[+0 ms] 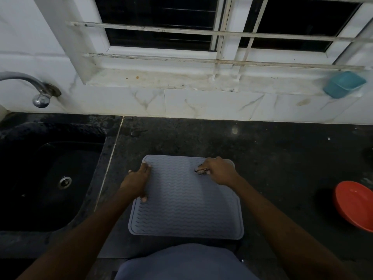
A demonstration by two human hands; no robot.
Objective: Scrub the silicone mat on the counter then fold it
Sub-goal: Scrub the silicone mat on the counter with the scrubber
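A grey silicone mat [185,203] with a wavy ribbed pattern lies flat on the dark counter [272,158], near its front edge. My left hand [138,181] rests on the mat's left edge, fingers spread flat, thumb on the mat lower down. My right hand [217,169] is over the mat's far right part, fingers curled round a small dark scrubber [201,171] that touches the mat surface. Most of the scrubber is hidden in the fist.
A black sink [50,178] with a drain lies left of the mat, a chrome tap [36,87] above it. A red bowl [355,205] stands at the right counter edge. A teal container [344,83] sits on the window sill.
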